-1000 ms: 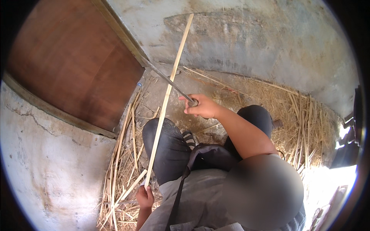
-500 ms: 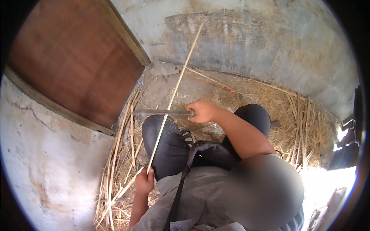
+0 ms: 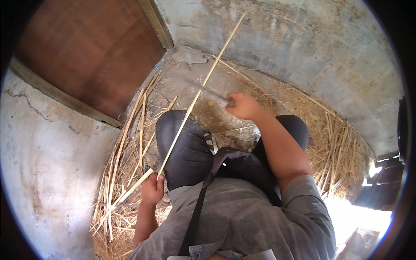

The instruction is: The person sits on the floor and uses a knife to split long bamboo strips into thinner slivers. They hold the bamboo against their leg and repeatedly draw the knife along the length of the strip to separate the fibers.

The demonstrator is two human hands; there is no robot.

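Note:
My left hand [image 3: 153, 188] is closed around the lower part of a long pale bamboo strip [image 3: 184, 119]. From there the strip slants up past my left knee, its far end high in front of the grey wall. A second pale length [image 3: 134, 186] shows just left of that hand; whether it is gripped too, I cannot tell. My right hand [image 3: 243, 105] grips the handle of a long knife [image 3: 212, 92], beyond and between my knees. Motion blurs the grey blade, which points left and meets the strip in view; whether they touch is unclear.
Long split strips [image 3: 115, 173] lie in a heap along my left side. Shavings and more strips [image 3: 333, 138] cover the ground at right. A brown door panel [image 3: 93, 56] stands at far left, a stained wall [image 3: 303, 47] ahead. A flat stone [image 3: 189, 55] lies near the corner.
My right hand and the knife have moved farther out and to the right, the blade now tilted. The strip's far end has shifted up and right. My head view has shifted too.

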